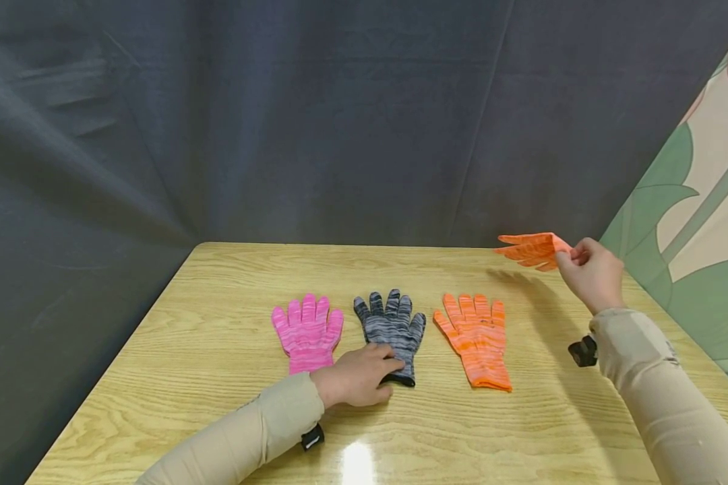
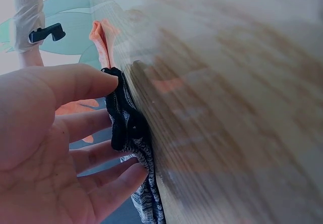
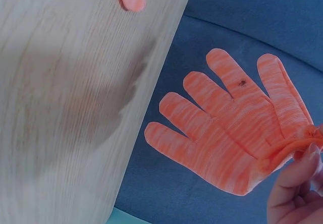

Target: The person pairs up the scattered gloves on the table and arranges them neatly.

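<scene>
A grey-and-black knit glove lies on the table with its dark cuff towards me. My left hand rests over that cuff, its fingers loosely bent and touching the fabric without a visible grip. At the right, my right hand pinches an orange glove by its cuff and holds it above the table, fingers of the glove pointing left. In the right wrist view a small dark mark shows on this glove. A second orange glove lies flat between my hands.
A pink glove lies left of the grey one, its cuff partly hidden by my left hand. The wooden table ends at a dark cloth behind. A floral-patterned surface stands along the right side.
</scene>
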`<action>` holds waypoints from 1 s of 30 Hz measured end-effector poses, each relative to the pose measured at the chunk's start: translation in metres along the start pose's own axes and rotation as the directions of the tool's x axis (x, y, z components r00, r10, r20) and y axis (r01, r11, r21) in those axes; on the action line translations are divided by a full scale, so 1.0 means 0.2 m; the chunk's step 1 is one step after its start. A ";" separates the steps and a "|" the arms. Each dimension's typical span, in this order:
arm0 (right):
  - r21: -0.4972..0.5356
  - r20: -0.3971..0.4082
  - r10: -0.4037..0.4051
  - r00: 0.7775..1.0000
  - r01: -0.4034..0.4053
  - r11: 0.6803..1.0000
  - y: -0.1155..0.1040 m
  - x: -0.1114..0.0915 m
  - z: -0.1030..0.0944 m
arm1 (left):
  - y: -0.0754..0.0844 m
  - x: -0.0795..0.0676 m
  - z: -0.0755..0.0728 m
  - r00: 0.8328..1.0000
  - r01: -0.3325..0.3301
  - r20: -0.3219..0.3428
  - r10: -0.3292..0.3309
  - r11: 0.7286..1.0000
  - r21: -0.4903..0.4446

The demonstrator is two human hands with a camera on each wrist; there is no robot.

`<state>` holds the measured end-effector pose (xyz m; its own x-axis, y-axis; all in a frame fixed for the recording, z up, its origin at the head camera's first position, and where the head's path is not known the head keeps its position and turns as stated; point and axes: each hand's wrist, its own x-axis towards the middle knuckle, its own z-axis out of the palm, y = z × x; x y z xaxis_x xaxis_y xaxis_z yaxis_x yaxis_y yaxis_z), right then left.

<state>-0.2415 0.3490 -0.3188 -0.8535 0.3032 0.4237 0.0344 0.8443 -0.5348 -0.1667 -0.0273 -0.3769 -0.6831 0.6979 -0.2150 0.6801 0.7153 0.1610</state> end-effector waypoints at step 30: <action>0.009 0.024 -0.060 0.998 0.059 0.998 -0.07 -0.03 -0.02 | -0.01 0.01 0.01 1.000 -0.016 -0.021 0.016 1.000 0.015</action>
<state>-0.2343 0.3369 -0.3110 -0.8665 0.2415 0.4368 -0.0211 0.8566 -0.5155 -0.1683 -0.0274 -0.3787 -0.6776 0.7099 -0.1921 0.6946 0.7036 0.1502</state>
